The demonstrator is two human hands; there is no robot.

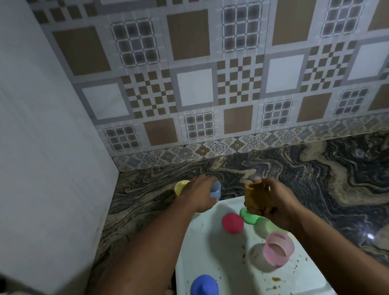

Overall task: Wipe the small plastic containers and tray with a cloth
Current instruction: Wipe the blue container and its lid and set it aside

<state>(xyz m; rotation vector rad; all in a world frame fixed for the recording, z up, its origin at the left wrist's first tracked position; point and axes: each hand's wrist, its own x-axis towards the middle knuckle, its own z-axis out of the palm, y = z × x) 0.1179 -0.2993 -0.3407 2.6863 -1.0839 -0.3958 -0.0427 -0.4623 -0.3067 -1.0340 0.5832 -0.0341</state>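
Frame centre: the left hand [201, 193] has its grip closed round a pale blue container [215, 189] over the marbled counter [333, 182], half hiding a yellow container [180, 187]. The right hand [276, 203] clutches a brown cloth [255, 198] above the crumb-strewn white tray [222, 262], partly covering a green container [249, 216]. A red container [232, 222] stands beside it.

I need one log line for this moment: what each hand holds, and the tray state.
left hand: grips small blue plastic container | right hand: grips brown cloth | white tray: food residue
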